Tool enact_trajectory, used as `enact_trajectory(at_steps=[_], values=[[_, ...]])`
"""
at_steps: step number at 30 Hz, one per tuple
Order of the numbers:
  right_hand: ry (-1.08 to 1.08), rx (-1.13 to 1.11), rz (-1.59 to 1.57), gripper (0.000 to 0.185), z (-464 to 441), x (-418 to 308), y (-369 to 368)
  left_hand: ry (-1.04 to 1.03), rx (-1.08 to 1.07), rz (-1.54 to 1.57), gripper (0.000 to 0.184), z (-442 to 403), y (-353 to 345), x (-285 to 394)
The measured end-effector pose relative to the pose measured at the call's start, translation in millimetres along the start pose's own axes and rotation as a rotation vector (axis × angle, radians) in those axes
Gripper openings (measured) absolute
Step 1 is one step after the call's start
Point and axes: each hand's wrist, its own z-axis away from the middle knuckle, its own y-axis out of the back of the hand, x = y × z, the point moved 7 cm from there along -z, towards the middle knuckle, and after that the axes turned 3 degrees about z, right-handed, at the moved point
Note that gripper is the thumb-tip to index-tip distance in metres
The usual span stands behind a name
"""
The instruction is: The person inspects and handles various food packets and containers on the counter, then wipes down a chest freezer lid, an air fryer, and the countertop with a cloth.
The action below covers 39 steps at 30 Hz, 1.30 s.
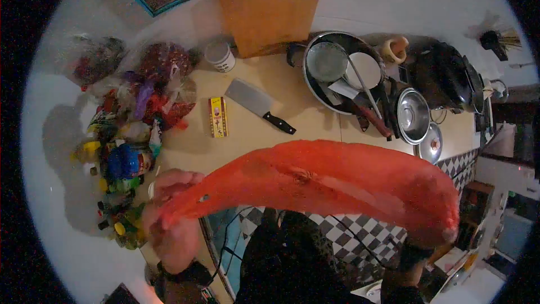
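A red plastic bag (315, 174) is stretched in a long band across the view, in front of my body. At the left end, my left hand (174, 236) is closed on its gathered edge. My right hand (436, 228) is at the other end, largely covered by the red plastic, and its fingers are hidden. Beyond the bag, a cleaver (250, 94) with a black handle lies flat on the counter (185, 152). Beside the cleaver is a yellow and red box (218, 117).
A wooden cutting board (275, 17) leans against the wall near a white tub (219, 56). At right are a wide pan (315, 87) holding dishes and utensils, a steel bowl (413, 115) and a black pot (444, 76). Bottles and bags (129, 160) crowd the left.
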Motion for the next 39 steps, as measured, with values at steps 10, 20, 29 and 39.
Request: enact_trajectory(at_steps=[10, 20, 29, 39], values=[[-0.024, -0.088, -0.159, 0.041, -42.3, -8.2, -73.0, 0.081, 0.034, 0.272, 0.024, -8.1, -5.2, -18.2], [-0.243, -0.383, -0.134, 0.028, -90.5, 117.5, -199.8, 0.136, -0.170, -0.027, 0.046, -49.6, -28.1, -91.3], [-0.198, -0.507, 0.142, 0.042, -66.7, 111.5, -305.7, 0.309, -0.506, 0.339, 0.057, -82.3, -56.5, -195.1], [-0.202, -0.331, 0.322, 0.036, -30.8, 146.2, -328.7, 0.253, -0.503, 0.417, 0.052, -95.4, -43.2, -181.9]])
